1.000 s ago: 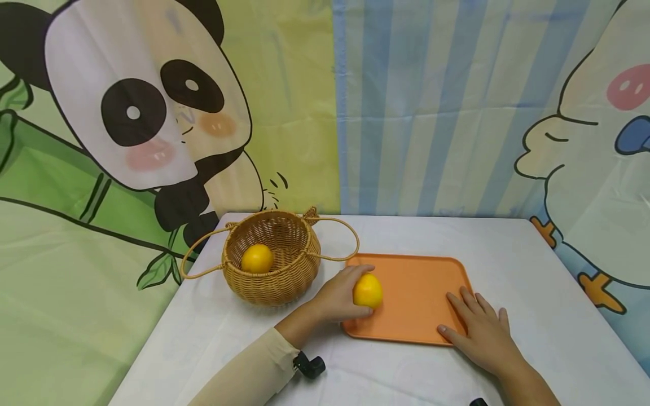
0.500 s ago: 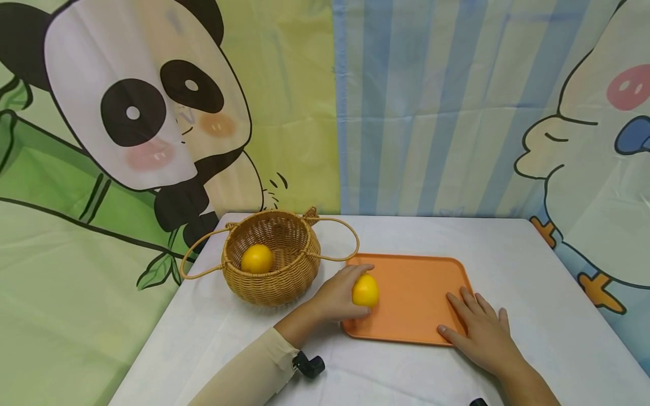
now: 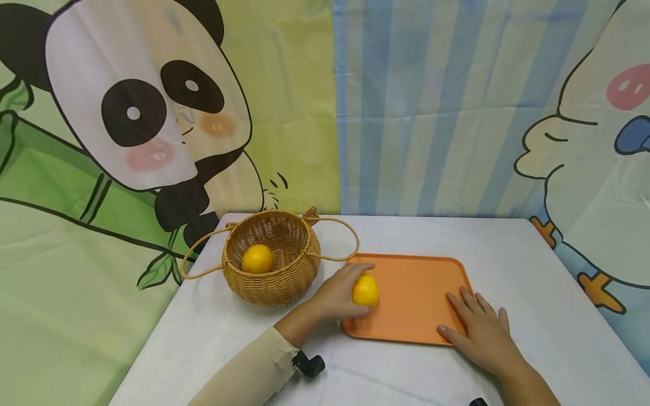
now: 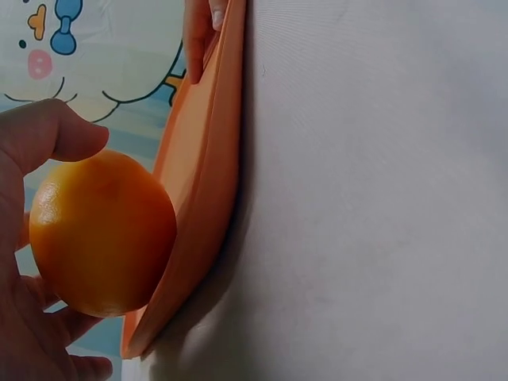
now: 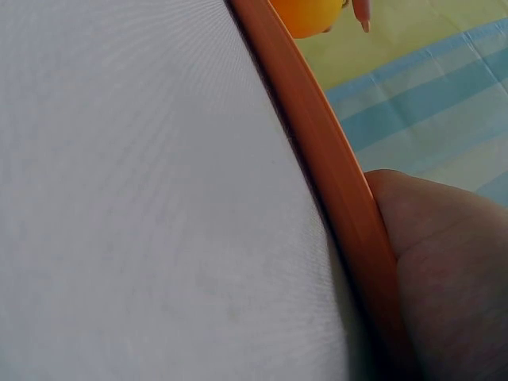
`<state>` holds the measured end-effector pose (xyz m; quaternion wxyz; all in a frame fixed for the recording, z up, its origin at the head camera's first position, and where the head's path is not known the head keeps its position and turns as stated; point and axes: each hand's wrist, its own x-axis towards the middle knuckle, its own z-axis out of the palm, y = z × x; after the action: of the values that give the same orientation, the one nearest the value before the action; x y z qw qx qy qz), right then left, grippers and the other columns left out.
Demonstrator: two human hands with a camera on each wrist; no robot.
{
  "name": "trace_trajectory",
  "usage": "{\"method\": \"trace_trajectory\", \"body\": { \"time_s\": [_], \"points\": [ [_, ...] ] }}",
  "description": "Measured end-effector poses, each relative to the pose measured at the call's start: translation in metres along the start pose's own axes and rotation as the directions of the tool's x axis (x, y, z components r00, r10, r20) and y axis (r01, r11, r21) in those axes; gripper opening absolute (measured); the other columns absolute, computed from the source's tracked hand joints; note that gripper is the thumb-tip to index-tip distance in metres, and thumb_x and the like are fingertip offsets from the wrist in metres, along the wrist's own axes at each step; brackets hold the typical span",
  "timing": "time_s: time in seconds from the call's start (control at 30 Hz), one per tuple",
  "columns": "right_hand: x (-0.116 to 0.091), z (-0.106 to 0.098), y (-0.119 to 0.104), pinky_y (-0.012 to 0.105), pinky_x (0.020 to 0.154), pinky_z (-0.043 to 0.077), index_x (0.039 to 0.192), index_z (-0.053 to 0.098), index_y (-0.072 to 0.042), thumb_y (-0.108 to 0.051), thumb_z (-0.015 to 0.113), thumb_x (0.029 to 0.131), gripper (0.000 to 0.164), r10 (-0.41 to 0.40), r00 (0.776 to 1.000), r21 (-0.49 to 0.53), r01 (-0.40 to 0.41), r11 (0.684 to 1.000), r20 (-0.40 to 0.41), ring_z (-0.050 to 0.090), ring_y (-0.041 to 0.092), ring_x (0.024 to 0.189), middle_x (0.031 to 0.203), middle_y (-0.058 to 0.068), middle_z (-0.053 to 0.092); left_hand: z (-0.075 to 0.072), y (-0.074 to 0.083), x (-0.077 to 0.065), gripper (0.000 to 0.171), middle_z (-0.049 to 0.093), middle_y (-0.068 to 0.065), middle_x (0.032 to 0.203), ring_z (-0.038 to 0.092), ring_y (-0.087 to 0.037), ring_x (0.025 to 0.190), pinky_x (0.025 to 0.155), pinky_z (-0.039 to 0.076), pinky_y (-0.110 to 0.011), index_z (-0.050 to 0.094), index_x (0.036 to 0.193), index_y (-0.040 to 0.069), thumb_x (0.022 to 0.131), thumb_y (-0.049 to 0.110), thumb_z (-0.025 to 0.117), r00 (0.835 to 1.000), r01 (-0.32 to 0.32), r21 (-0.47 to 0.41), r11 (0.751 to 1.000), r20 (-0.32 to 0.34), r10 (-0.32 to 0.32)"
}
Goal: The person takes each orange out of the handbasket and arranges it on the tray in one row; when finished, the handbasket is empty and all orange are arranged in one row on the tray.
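An orange (image 3: pixel 365 291), yellowish in the head view, is at the left side of an orange-coloured tray (image 3: pixel 413 299). My left hand (image 3: pixel 339 293) cups it from the left, thumb on the near side and fingers curled round the far side. In the left wrist view the orange (image 4: pixel 103 234) fills the space between thumb and fingers, beside the tray wall (image 4: pixel 202 175). My right hand (image 3: pixel 484 332) rests on the tray's right end with its fingers extended and spread; the right wrist view shows its thumb side (image 5: pixel 444 246) against the rim (image 5: pixel 325 143).
Left of the tray stands a wicker basket (image 3: pixel 271 290) with a second orange (image 3: pixel 257 259) inside. Its loop handles stick out both ways, the right loop (image 3: pixel 350 228) reaching the tray's back-left corner. A white cloth (image 3: pixel 396 378) covers the table; printed curtains hang behind.
The orange has shifted slightly left, closer into my left palm, and the left thumb has moved in a little. My right hand, the tray and the basket have stayed still.
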<state>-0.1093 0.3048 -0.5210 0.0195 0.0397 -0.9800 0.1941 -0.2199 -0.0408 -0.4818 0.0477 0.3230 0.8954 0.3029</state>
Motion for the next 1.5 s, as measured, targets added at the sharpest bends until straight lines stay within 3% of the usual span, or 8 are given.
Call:
{"method": "trace_trajectory", "body": {
  "time_s": [0.2,0.6,0.83,1.1,1.33,1.5],
  "points": [
    [0.000,0.000,0.000,0.091,0.106,0.003,0.163,0.043,-0.008,-0.070,0.062,0.098,0.092,-0.006,1.000,-0.002,0.006,1.000,-0.013,0.020,0.060,0.151,0.168,0.031,0.029,-0.005,0.004,0.000,0.096,0.049,0.004,0.157,0.055,-0.016,0.127,0.094,0.051,-0.037,0.043,0.163,0.028,0.078,0.038,0.085,0.999,-0.046,0.024,0.999,-0.021,0.046],
    [-0.001,0.002,0.001,0.091,0.106,0.001,0.164,0.041,-0.008,-0.071,0.060,0.098,0.093,-0.004,1.000,-0.005,0.004,1.000,-0.008,0.021,0.061,0.150,0.169,0.031,0.028,-0.017,0.021,-0.005,0.093,0.046,0.005,0.157,0.057,-0.013,0.118,0.085,0.053,-0.031,0.043,0.162,0.033,0.080,0.042,0.084,0.997,-0.079,-0.066,0.995,-0.019,0.078],
    [0.000,0.002,0.002,0.091,0.106,0.002,0.164,0.041,-0.008,-0.072,0.060,0.098,0.094,-0.005,1.000,-0.007,0.005,1.000,-0.005,0.021,0.061,0.150,0.169,0.031,0.028,-0.028,0.032,-0.007,0.095,0.047,0.006,0.156,0.060,-0.015,0.115,0.081,0.053,-0.027,0.042,0.163,0.031,0.081,0.043,0.087,0.994,-0.106,-0.070,0.992,-0.010,0.106],
    [0.000,0.001,0.001,0.090,0.106,0.004,0.163,0.043,-0.008,-0.073,0.061,0.097,0.095,-0.002,1.000,-0.006,0.002,1.000,-0.006,0.022,0.061,0.150,0.168,0.031,0.029,-0.040,0.041,-0.008,0.093,0.046,0.008,0.157,0.060,-0.018,0.120,0.088,0.053,-0.029,0.043,0.162,0.032,0.081,0.045,0.086,0.992,-0.130,-0.062,0.990,-0.004,0.130],
    [0.001,0.003,0.002,0.091,0.105,0.002,0.164,0.041,-0.007,-0.074,0.059,0.097,0.096,0.005,1.000,-0.011,-0.005,1.000,0.005,0.020,0.062,0.150,0.168,0.032,0.028,-0.054,0.045,-0.009,0.089,0.048,0.010,0.157,0.055,-0.014,0.132,0.106,0.050,-0.043,0.044,0.161,0.035,0.083,0.046,0.086,0.989,-0.150,-0.079,0.986,-0.006,0.150],
    [0.001,0.003,0.003,0.091,0.105,0.002,0.164,0.041,-0.007,-0.073,0.060,0.097,0.095,-0.003,1.000,-0.010,0.003,1.000,0.002,0.021,0.062,0.149,0.168,0.032,0.029,-0.063,0.048,-0.011,0.088,0.049,0.006,0.157,0.052,-0.015,0.138,0.111,0.047,-0.049,0.044,0.161,0.034,0.084,0.047,0.084,0.986,-0.166,-0.109,0.980,0.001,0.167]
  ]
}}
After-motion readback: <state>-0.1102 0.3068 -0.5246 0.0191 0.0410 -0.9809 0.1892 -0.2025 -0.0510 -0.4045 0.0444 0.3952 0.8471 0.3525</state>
